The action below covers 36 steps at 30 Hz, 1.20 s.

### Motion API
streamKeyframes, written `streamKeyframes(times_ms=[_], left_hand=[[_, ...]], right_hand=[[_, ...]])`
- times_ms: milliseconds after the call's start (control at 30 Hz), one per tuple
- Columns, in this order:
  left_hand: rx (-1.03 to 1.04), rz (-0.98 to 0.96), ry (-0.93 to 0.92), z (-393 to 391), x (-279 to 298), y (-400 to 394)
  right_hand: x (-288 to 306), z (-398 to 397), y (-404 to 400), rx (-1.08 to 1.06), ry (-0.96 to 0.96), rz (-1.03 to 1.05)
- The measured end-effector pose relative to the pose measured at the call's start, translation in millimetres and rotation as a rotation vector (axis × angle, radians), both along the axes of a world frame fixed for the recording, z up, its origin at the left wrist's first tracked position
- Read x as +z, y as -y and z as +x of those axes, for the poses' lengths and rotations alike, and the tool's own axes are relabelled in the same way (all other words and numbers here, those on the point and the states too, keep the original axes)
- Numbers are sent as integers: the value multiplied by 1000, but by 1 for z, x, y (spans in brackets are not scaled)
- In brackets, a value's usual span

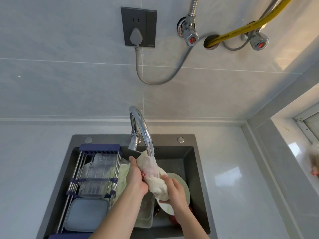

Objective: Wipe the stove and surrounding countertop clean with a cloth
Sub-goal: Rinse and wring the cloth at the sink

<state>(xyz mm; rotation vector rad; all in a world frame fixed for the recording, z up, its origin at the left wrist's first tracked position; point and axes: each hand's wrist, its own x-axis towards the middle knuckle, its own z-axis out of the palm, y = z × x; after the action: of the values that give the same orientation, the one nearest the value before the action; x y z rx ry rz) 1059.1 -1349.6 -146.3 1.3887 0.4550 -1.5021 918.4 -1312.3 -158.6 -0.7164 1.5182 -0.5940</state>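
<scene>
**Mei:** So, both hands are on the cloth, right under the faucet. The left hand has its fingers curled round the end nearer the spout, and the right hand grips the end farther from it, fingers wrapped under the bundle.

**Jun:** And the water's running. The stream from the faucet lands on the upper part of the cloth, just below the spout. I'd say this is the rinsing step, before any wiping. No stove is in view at all.

**Mei:** To do it well, I'd work the cloth through the stream rather than holding one spot there. The part by the right hand, away from the faucet, sits outside the water.

**Jun:** Agreed. Then twist the two ends against each other to wring it. A dripping cloth would only smear the counter.

**Mei:** Keep the wringing low, inside the sink. Beneath the faucet there's a plate directly under the right hand, and a drying rack with containers to the left of the faucet. Splash could carry onto them.

**Jun:** Also turn the water off before leaving. I can't tell from this angle where the handle stands.

**Mei:** Fair. The countertop to the right of the faucet looks like the nearest surface to begin on.
</scene>
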Motion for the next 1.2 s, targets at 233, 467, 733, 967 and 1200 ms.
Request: streamKeyframes(times_ms=[233,467,733,967,1200], left_hand=[[126,1,28,0,5,14],[208,16,59,16,2,16],[57,-21,-11,15,-27,7],[-188,-61,170,40,-13,-11],[-711,-148,735,60,-23,-31]], right_hand=[[8,-1,-9,112,21,-36],[1,-2,-9,107,-67,-136],[-7,11,-5,152,145,-188],[19,24,23,143,97,-134],[39,34,48,105,-24,-179]])
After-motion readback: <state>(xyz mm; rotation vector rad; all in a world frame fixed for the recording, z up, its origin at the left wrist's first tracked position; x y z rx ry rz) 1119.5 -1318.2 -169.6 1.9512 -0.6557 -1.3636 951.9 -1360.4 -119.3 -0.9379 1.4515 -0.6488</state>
